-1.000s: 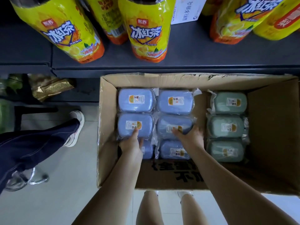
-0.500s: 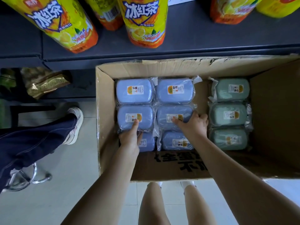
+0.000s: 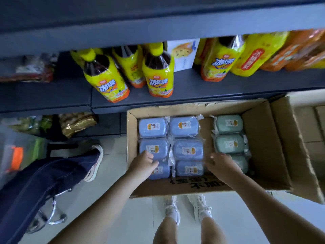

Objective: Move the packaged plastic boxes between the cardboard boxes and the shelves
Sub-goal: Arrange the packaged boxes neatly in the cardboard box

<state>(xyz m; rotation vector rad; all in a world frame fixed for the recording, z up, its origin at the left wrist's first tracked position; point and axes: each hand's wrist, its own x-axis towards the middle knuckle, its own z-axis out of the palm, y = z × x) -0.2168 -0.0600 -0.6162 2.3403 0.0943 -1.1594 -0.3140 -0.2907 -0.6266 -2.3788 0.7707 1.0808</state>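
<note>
Blue packaged box (image 3: pixel 152 148), lying crosswise, is touched by bent fingers (image 3: pixel 149 157) of the left hand (image 3: pixel 143 166), grip unclear; right hand (image 3: pixel 222 167) is spread empty alongside.

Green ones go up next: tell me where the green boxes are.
Head view: the green boxes form one column in the cardboard box, right of the blue boxes.

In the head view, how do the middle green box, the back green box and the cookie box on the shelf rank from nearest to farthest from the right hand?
1. Middle green box, in the carton, just beyond the right hand.
2. Back green box, against the carton's far wall.
3. Cookie box, up on the shelf behind the bottles.
</note>
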